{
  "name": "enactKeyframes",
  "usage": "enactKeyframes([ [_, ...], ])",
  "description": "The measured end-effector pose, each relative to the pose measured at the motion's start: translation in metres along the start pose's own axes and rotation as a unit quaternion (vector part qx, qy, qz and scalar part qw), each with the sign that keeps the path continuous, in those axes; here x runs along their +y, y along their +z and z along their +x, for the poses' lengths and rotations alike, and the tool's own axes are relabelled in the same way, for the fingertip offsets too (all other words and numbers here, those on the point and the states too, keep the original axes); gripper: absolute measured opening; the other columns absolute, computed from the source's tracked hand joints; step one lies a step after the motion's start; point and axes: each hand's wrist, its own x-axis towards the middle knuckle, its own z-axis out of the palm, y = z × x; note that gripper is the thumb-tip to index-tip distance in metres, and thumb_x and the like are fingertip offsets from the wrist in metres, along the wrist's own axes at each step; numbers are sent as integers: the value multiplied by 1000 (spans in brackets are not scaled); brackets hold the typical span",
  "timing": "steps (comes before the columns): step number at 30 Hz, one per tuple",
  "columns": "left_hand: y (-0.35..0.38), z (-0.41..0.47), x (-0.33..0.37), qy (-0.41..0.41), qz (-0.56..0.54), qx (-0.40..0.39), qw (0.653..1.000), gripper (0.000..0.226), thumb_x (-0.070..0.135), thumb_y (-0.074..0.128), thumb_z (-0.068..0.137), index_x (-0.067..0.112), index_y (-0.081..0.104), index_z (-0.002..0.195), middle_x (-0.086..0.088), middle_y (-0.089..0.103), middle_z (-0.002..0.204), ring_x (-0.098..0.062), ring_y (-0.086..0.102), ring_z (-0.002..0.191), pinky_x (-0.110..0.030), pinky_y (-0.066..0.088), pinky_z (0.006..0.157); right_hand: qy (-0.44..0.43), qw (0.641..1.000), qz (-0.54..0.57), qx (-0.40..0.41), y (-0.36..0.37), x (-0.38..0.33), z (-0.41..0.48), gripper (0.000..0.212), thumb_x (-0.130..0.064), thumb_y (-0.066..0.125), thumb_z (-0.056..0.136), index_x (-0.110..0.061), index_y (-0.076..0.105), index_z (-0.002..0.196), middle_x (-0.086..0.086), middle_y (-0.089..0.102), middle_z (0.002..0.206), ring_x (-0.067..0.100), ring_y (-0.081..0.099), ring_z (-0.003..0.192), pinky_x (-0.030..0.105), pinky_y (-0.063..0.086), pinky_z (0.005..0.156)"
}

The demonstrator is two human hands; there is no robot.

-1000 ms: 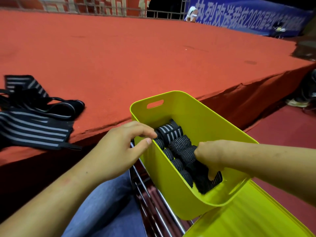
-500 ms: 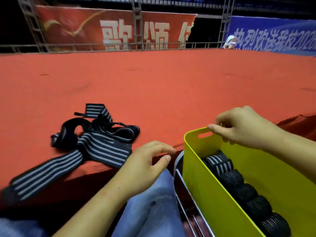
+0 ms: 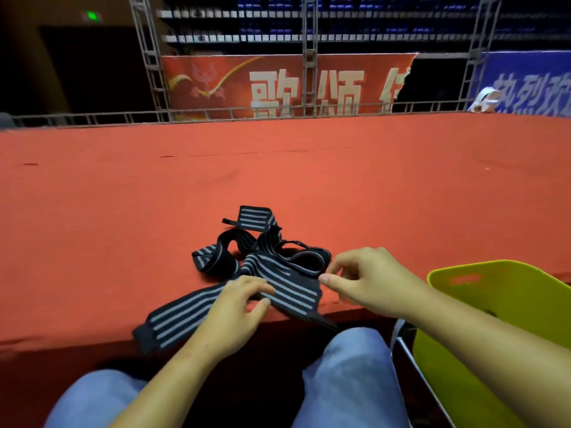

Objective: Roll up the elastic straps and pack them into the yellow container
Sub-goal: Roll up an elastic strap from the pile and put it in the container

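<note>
Both hands hold nothing: your left hand lays loose, parted fingers on the nearest strap, whose tail droops over the stage edge left of that wrist. Your right hand hovers just right of the strap, thumb and forefinger apart, with the yellow container beside its forearm. Pull too hard and the tangled straps beyond your fingertips may snag, drag along or slip off the edge.

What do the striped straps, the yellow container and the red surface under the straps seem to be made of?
The straps: woven elastic fabric, matte black with grey stripes; they fold and loop limply.
The yellow container: likely moulded plastic, smooth and slightly glossy, with a cut-out handle.
The red surface: probably felt-like carpet, matte and faintly creased.
</note>
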Motion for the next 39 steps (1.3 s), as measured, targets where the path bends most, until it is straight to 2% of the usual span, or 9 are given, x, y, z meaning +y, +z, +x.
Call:
enactKeyframes([
  [4,-28,-8,-42,-56,47,19,997,20,30,66,99,41,67,116,18,52,136,-8,43,129,-27,33,112,6,1000,27,-16,42,-19,20,17,-46,74,94,-30,77,92,-8,73,76,2,65,66,19,48,63],
  [7,-44,-16,-65,-90,70,14,993,30,33,71,95,35,66,125,11,50,141,-16,44,133,-30,34,113,28,998,41,-29,77,-23,35,21,-46,78,91,-30,75,104,-11,73,89,-7,64,74,12,45,72],
  [12,-69,-28,-96,-171,115,-57,977,95,70,63,66,33,44,152,5,48,151,-23,47,138,-39,38,116,63,996,5,-61,123,-12,47,63,-50,82,85,-26,61,140,-4,62,140,11,58,128,27,46,110],
  [15,-76,-34,-111,-195,167,-95,962,105,64,78,72,34,30,160,4,43,157,-24,45,141,-39,37,117,84,994,-22,-65,142,-5,49,77,-50,86,81,-29,53,147,-5,51,149,18,47,140,31,40,116],
  [22,-84,-48,-128,-176,96,-13,980,64,25,79,87,31,53,145,6,61,113,-19,62,110,-30,44,91,120,982,-147,-16,160,0,48,57,-24,72,94,-34,51,146,-9,46,150,20,40,139,39,36,113],
  [27,-93,-52,-129,-185,93,36,978,10,22,70,96,30,71,102,5,64,96,-17,61,91,-28,36,78,157,983,-86,52,154,28,44,49,-1,65,84,-21,70,129,3,64,133,31,55,130,34,42,111],
  [32,-105,-55,-137,-218,59,99,969,16,16,65,99,31,64,96,11,68,91,-16,64,90,-30,42,80,190,968,41,160,132,40,37,43,12,57,87,-19,79,105,4,78,103,17,69,82,3,41,74],
  [36,-102,-53,-130,-222,30,100,969,19,19,64,100,38,64,102,13,71,96,-12,65,91,-31,45,82,173,956,135,195,123,39,31,45,10,57,91,-30,76,99,-12,76,96,22,73,88,30,55,79],
  [39,-95,-48,-115,-195,9,88,977,19,22,66,100,38,67,108,16,72,98,-6,66,90,-27,44,82,140,955,195,176,127,27,27,38,13,57,91,-20,75,97,-11,74,98,-1,66,87,12,47,77],
])
